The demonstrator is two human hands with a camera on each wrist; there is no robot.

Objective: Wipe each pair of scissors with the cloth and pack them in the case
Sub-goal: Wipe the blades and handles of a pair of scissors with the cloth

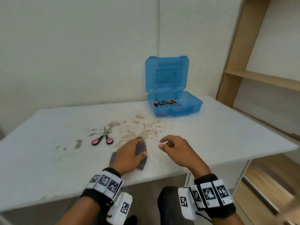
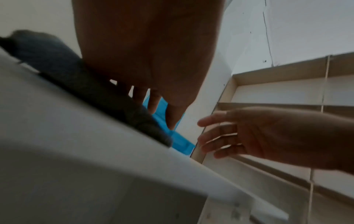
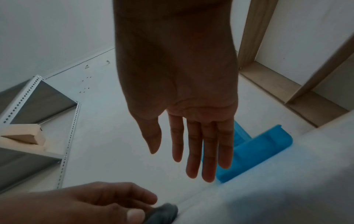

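Observation:
My left hand point(image 1: 140, 147) grips a grey cloth point(image 1: 141, 165) that lies on the white table point(image 1: 227, 127), thumb and fingers curled round its bunched part. The right wrist view shows that hand point(image 3: 138, 209) pinching the cloth point(image 3: 162, 213). My right hand point(image 1: 162, 143) hovers just right of it with fingers relaxed and nothing in it point(image 3: 176, 162). Pink-handled scissors point(image 1: 103, 137) lie partly spread to the left of the cloth. The blue case point(image 1: 173, 103) stands at the back with its lid up, and several scissors point(image 1: 165, 103) lie inside.
Brown stains point(image 1: 138, 130) are spattered over the table between the scissors and the case. A wooden shelf unit point(image 1: 259, 78) stands close along the right side. The right wrist view shows a metal rack point(image 3: 28, 106) at the left.

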